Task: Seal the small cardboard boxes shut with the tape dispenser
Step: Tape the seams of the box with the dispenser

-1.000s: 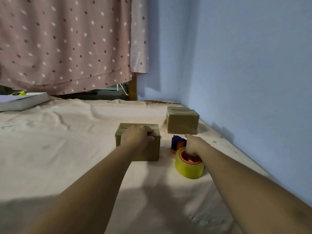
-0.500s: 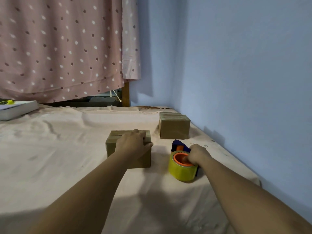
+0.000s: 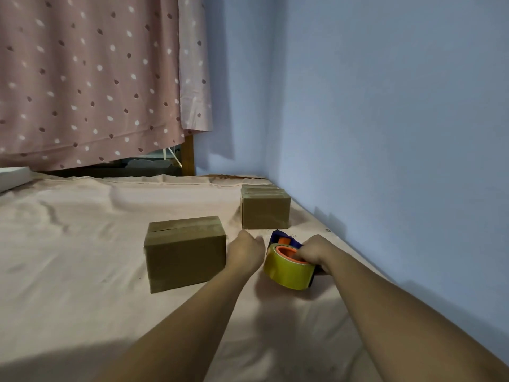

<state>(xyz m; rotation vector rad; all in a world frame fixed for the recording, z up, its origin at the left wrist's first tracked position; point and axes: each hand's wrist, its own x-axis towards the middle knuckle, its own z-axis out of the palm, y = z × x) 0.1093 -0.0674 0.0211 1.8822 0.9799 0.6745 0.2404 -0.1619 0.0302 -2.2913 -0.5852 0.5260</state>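
Left hand: narrow gap only, box just to its left, tape dispenser just to its right. Second box stands ahead of both hands. Wall blocks passage right of the right hand. Bare sheet lies open behind the hands.

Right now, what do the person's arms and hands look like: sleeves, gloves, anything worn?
The left forearm and right forearm are bare to the frame's edge, no sleeves in view. The left hand and right hand wear no gloves; no watch or band shows at either wrist. Rings cannot be told.
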